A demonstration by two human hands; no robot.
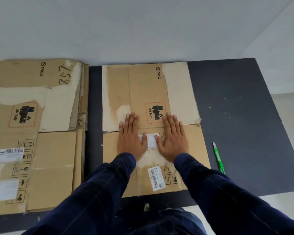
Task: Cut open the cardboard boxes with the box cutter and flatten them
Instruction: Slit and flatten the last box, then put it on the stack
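Head view — left hand [131, 138] and right hand [174, 139], fingers spread, press flattened box [148, 92].

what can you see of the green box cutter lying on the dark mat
The slim green plastic box cutter lies flat on the dark grey mat, just right of the flattened brown cardboard box and apart from it. Its silvery blade is slid out at the far end, pointing away from the person. Nothing holds it: the left hand and right hand both press flat on the box, so only the mat touches it.
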